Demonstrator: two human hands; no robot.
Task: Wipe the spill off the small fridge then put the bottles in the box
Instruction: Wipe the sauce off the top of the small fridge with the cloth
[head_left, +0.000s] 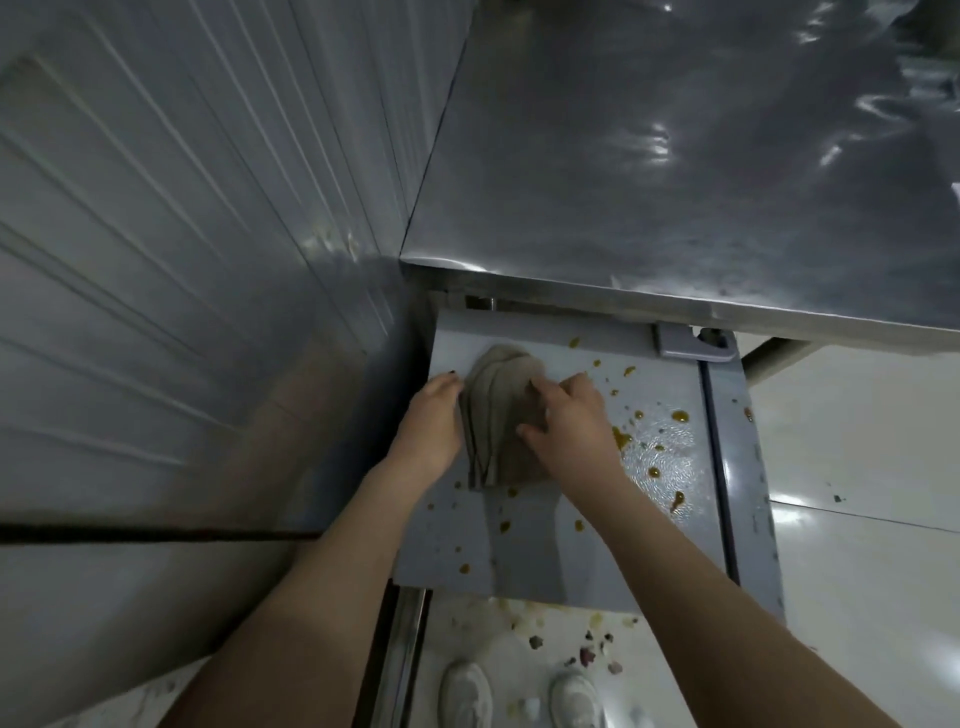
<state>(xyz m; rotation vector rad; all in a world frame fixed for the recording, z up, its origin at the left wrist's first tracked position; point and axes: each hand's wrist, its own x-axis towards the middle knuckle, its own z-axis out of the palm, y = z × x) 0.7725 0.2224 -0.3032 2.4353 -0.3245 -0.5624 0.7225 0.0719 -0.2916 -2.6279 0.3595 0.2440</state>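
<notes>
A folded grey-brown cloth lies on the grey top of the small fridge. My left hand grips the cloth's left edge. Spread across the cloth's right side, my right hand presses it down on the fridge top. Yellow-brown spill drops dot the surface to the right of the cloth and in front of it. No bottles and no box are in view.
A steel table overhangs the fridge's back edge. A ribbed wall panel stands close on the left. White floor tiles lie to the right. Spill specks litter the floor by my white shoes.
</notes>
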